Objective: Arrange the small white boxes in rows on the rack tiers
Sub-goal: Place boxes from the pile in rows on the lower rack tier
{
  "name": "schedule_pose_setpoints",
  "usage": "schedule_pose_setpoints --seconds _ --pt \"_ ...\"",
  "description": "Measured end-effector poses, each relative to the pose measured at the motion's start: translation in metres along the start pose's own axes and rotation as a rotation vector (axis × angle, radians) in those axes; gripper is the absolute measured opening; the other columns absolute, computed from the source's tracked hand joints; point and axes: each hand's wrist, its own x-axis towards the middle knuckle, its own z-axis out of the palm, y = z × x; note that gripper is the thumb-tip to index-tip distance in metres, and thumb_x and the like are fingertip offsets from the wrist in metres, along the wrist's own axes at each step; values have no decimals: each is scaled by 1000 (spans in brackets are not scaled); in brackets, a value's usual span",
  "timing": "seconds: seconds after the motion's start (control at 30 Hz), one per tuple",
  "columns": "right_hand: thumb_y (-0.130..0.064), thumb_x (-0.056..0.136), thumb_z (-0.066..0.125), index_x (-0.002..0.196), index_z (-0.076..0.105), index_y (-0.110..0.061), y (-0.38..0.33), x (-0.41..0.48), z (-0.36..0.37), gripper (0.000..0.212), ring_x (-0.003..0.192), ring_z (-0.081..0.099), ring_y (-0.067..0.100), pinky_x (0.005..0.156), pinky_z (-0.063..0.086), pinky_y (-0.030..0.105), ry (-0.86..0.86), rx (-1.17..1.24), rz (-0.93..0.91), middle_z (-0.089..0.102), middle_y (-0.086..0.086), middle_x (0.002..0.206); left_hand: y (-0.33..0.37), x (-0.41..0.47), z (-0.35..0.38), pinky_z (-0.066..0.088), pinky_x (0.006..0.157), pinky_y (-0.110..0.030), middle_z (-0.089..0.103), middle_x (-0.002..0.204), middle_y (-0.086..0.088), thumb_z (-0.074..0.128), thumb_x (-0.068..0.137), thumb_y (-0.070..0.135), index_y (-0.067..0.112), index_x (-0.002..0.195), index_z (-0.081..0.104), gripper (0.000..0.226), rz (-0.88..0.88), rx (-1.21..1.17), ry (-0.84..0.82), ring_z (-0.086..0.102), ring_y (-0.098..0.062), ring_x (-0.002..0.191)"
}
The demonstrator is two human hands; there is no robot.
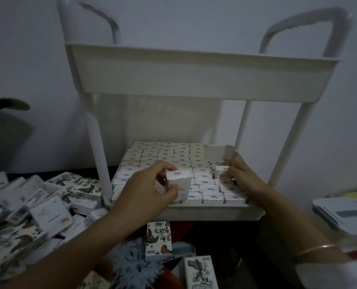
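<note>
Boxes [165,155] packed the lower tier [194,213], bare gap [213,158] lay at its 1 o'clock corner, upper tier [194,69] overhung at 12 o'clock, left post [98,142] stood at 9 o'clock, right post [288,142] at 3 o'clock

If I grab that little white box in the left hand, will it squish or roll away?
Probably light: the left hand holds the little white box with fingertips alone. It looks like thin card, so hard squeezing might dent it. Flat sides mean it likely won't roll.
</note>
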Motion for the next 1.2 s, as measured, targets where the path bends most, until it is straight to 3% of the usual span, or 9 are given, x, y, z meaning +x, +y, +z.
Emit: schedule_pose_setpoints --seconds 0.13,0.27,0.37,0.47,0.53,0.73,0.97,1.07,1.2 --pt "-29 96 38 98 66 -20 -3 0 1 30 65 57 19 57 41 28 50 -30 30 67 4 78 10 27 3 39 58 -26 52 67 22 61 89 29 42 112 55 27 74 237 40 52 -1 62" --pt "-26 99 38 80 56 -16 -3 2 4 28 51 40 8 49 30 21 -41 -111 -8 52 -13 55 12 58 16 49 54 -33 64 93 4 48 90 7 29 105 57 28 -42 -25 -160 65 -21 71" --pt "-14 103 35 87 52 -10 -3 1 4 23 52 35 8 40 28 13 -75 -198 -17 44 -3 61 17 75 35 38 54 -14 57 102 5 48 92 22 23 103 56 14 -110 -28 -237 57 -7 78" --pt "-10 101 37 85 46 -10 -4 1 6 19 46 32 5 40 28 16 -101 -169 -25 39 0 62 21 89 52 39 72 -26 53 101 6 53 91 49 24 97 55 26 -39 107 -164 52 -10 89" --pt "-12 100 40 83 48 -12 -2 4 5 19 47 34 5 42 29 16 -85 -155 -31 42 -1 63 26 99 60 41 75 -29 52 99 6 55 90 43 24 95 54 20 77 255 -149 54 -15 93" --pt "-12 98 44 102 52 -9 -1 4 3 9 46 39 4 41 32 14 -70 -78 2 48 -1 66 45 137 73 49 81 -35 40 127 -3 62 84 23 22 132 37 55 224 261 -312 55 -21 100" --pt "-18 93 55 149 4 -28 8 3 -2 77 57 57 4 47 44 14 46 -162 -90 61 -1 96 39 143 98 51 85 -35 64 114 1 71 83 25 22 136 35 64 177 217 -352 60 -17 95" --pt "-19 94 56 149 3 -26 7 2 0 76 61 57 4 48 42 8 92 -234 -158 56 -9 90 27 141 104 50 90 -33 65 114 6 71 82 26 26 123 51 46 119 223 -400 60 -13 100" --pt "-27 93 53 148 7 -25 13 10 -1 72 112 55 19 84 41 24 118 -333 -180 40 4 140 15 139 105 36 108 -33 66 117 12 60 89 34 33 108 68 21 125 314 -401 57 -10 113"
